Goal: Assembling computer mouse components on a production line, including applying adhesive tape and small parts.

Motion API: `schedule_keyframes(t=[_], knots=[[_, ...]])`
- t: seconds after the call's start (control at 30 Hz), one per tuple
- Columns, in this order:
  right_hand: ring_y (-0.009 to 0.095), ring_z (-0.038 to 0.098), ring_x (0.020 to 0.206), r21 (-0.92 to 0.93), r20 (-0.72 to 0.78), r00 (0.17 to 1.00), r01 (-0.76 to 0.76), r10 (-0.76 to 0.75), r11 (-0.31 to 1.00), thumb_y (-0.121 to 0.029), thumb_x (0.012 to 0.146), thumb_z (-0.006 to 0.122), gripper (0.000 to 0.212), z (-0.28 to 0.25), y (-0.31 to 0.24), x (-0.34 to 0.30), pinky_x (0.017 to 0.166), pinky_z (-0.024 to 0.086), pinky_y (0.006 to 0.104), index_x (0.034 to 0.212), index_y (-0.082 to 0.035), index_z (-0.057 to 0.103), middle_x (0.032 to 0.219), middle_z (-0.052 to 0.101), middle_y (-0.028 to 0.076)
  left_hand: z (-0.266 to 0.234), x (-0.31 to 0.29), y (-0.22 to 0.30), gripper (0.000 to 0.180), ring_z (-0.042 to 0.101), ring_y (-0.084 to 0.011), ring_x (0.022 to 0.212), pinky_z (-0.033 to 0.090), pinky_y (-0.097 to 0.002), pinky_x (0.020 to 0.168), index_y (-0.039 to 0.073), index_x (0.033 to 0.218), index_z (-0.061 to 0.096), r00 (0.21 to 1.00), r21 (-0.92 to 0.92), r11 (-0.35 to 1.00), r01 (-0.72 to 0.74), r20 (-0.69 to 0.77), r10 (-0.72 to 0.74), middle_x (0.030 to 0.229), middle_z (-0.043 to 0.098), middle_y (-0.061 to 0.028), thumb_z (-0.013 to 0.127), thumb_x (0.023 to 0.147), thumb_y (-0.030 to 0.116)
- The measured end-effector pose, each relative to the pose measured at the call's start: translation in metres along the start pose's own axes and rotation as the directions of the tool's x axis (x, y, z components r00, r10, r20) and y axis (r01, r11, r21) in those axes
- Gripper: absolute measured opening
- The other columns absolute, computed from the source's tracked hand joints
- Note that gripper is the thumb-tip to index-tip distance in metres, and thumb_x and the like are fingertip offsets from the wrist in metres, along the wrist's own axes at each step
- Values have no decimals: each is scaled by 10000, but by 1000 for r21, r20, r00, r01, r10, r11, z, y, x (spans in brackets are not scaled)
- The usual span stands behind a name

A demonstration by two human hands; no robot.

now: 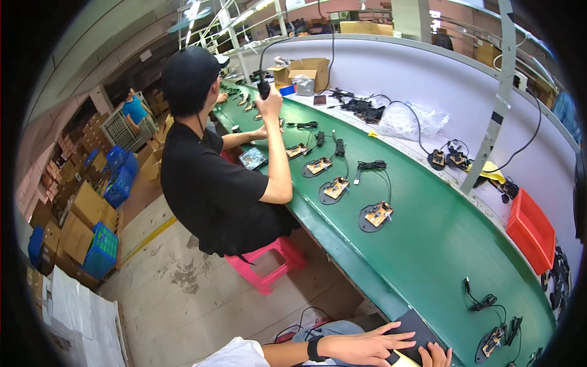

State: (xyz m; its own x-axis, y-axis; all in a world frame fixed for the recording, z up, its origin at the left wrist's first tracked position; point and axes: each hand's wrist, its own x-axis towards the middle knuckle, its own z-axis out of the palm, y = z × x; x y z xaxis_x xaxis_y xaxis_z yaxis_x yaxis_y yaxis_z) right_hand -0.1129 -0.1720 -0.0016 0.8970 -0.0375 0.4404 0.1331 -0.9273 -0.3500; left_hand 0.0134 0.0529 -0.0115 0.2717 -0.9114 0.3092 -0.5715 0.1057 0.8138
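Observation:
My left hand (358,347), with a black band at the wrist, rests with fingers spread on a dark grey flat piece (417,329) at the bench's near edge. Beside it, my right hand (435,356) shows only its fingers, which lie apart against the same piece; the lower frame edge cuts off the rest. A pale yellow patch (405,359) shows between the hands, its kind unclear. To their right on the green bench top sits a circuit board on a black base (491,344), with a coiled black cable (485,301) attached.
Several boards on black bases (376,215) line the green bench (428,257). A co-worker in black (214,177) sits ahead on a pink stool (266,269), holding a black corded tool (263,90). A red bin (531,231) and a metal post (489,134) stand along the right side.

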Motion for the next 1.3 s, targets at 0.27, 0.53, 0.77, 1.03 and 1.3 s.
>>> schedule_keyframes(t=[0.27, 0.53, 0.77, 1.03, 1.3], knots=[[272, 606, 1283, 20, -5, 1000, 17, -17, 1000, -165, 883, 657, 358, 2, 2, 0, 1172, 366, 514, 1227, -95, 723, 1309, 678, 100, -5, 2, 1, 354, 126, -351, 1614, 38, -606, 1285, -30, 714, 530, 998, 3, 1000, -3, 63, 3, 1716, 242, -173, 594, 1014, 147], [271, 605, 1288, 35, -22, 1000, 23, -22, 999, -161, 877, 669, 352, 3, 3, -5, 1165, 376, 498, 1217, -89, 724, 1314, 678, 103, -3, 1, 5, 348, 235, -369, 1584, 38, -631, 1256, -16, 949, 733, 999, -20, 999, 39, 25, -39, 1627, 422, -196, 648, 1016, 315], [313, 556, 1365, 125, 135, 991, -12, -5, 992, -89, 861, 671, 439, -21, -1, -1, 1205, 336, 521, 1299, -79, 688, 1400, 636, 136, -3, 0, 7, 326, 247, -334, 1581, 101, -577, 1293, -16, 1089, 732, 998, 33, 999, 14, 53, -16, 1630, 405, -180, 647, 1004, 287], [384, 630, 1253, 139, 345, 926, -210, 151, 968, -32, 878, 738, 410, -96, -5, 70, 1122, 449, 439, 1280, 13, 674, 1316, 676, 202, -2, 1, -2, 290, 227, -332, 1591, 154, -589, 1274, -4, 847, 733, 999, 41, 999, -10, -37, 12, 1693, 326, -125, 690, 979, 251], [391, 329, 1527, 259, 379, 707, 539, -597, 802, -333, 1001, 657, 703, 61, -68, 287, 1262, 277, 503, 1604, -120, 364, 1645, 353, 202, 7, -5, -13, 289, 246, -304, 1584, 156, -568, 1283, 26, 955, 770, 997, 175, 984, -22, -62, 34, 1674, 357, -124, 640, 1006, 279]])
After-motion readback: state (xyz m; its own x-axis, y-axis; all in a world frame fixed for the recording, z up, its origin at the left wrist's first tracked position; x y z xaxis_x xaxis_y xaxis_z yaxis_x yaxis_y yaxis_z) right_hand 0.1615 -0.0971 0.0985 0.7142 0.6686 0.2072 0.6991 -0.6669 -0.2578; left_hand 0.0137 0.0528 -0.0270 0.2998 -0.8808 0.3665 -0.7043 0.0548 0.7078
